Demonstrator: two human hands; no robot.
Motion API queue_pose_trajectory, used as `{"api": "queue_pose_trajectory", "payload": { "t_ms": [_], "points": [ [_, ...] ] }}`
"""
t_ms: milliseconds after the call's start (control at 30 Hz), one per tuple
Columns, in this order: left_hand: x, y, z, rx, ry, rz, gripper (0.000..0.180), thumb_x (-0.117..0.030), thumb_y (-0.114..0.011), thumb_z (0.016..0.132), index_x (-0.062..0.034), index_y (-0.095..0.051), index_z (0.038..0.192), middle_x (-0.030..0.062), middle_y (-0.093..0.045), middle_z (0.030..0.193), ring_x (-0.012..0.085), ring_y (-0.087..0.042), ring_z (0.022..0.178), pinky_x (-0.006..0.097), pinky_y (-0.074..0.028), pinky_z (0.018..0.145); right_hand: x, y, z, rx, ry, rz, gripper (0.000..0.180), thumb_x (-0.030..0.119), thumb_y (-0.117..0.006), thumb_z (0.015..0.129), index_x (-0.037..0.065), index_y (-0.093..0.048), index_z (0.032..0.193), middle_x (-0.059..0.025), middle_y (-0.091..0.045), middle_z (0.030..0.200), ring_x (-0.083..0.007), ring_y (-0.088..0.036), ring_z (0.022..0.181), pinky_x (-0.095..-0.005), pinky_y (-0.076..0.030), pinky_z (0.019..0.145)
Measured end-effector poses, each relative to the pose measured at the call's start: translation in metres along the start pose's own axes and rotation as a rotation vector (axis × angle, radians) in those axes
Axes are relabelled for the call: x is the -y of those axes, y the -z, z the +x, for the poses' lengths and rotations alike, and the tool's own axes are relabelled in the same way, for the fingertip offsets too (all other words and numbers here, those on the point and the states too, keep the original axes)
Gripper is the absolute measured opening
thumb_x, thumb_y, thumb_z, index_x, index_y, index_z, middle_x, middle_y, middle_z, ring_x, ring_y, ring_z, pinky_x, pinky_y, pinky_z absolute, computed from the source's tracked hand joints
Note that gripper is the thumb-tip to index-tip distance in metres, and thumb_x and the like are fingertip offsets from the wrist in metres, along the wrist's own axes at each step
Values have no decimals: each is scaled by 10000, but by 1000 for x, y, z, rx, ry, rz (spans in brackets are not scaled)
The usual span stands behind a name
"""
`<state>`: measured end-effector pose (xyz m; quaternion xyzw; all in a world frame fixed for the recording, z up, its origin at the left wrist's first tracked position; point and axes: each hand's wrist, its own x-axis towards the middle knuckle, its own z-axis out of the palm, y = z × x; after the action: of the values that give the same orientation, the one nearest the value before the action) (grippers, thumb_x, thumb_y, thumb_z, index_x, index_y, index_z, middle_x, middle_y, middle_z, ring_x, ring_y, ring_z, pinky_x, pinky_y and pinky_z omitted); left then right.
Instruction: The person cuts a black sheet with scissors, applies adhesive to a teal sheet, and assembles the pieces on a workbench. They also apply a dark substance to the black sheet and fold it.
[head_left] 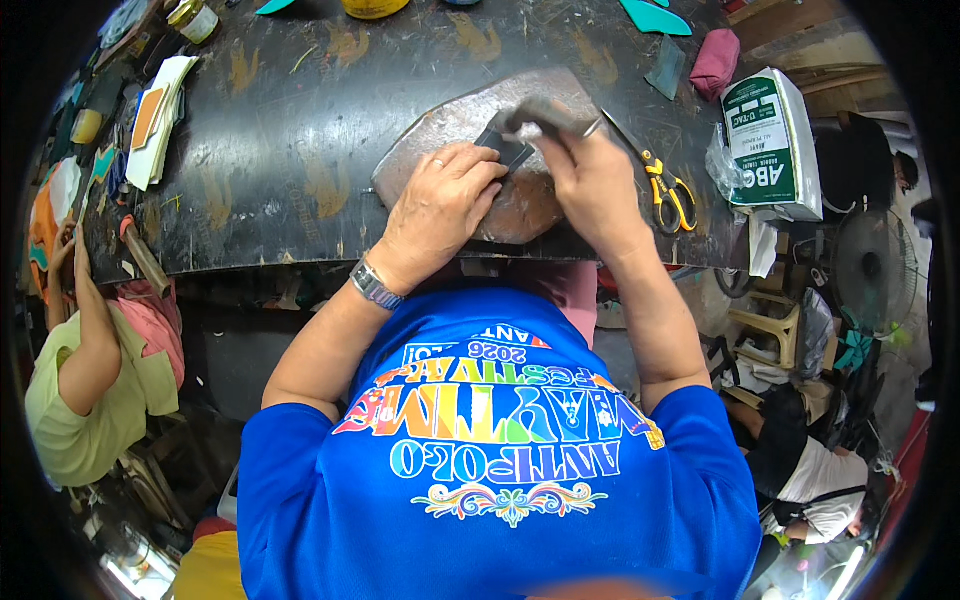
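A worn, angular metal slab [435,125] lies on the dark table near its front edge. On the slab rests a flat black strip [513,155], partly covered by fingers. My left hand [442,195] is closed over the slab, its fingertips pressed together on the strip's near end. Just to the right, my right hand [592,180] is wrapped round what looks like a hammer [552,115], blurred by motion. The hammer's head is over the slab, close to the strip; its grip is mostly hidden.
Yellow-and-black scissors [670,195] lie right of the slab, before a white-and-green package [770,145]. A wooden-handled tool [145,255] overhangs the front edge at left, near stacked pale sheets [160,120]. Another person [85,390] works at far left. A fan [873,270] stands right.
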<state>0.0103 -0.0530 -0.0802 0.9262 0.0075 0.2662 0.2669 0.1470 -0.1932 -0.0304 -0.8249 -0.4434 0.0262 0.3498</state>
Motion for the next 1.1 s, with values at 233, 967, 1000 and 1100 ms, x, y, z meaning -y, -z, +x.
{"api": "queue_pose_trajectory", "payload": {
  "t_ms": [233,967,1000,1100],
  "points": [
    [0,2,3,3,41,-57,196,-65,-676,853,-47,-673,1048,109,-653,1134,303,-607,1099,388,-469,947,-29,25,-28,87,-113,-29,298,233,-590,938,79,-665,1182,-216,-691,1027,-407,-672,912,-453,-524,784],
    [9,78,-31,-144,320,-71,179,-43,-726,827,-66,-716,1005,90,-698,868,236,-651,813,344,-493,783,-207,76,6,-282,-257,-557,406,94,-653,780,136,-651,1184,-135,-670,1053,-356,-633,1003,-441,-491,870],
    [9,78,-32,-146,300,-73,190,-58,-734,828,-67,-714,1016,87,-688,842,226,-643,774,337,-492,749,-208,77,7,-292,-209,-537,375,95,-671,777,126,-663,1150,-122,-655,1030,-365,-618,982,-445,-487,860],
    [3,78,-39,-96,341,-76,242,-106,-759,827,-71,-702,1060,77,-659,776,199,-624,676,318,-489,661,-194,82,8,-273,-249,-473,447,50,-684,757,71,-624,1199,-177,-635,999,-371,-599,962,-453,-483,854]
  ]
}}
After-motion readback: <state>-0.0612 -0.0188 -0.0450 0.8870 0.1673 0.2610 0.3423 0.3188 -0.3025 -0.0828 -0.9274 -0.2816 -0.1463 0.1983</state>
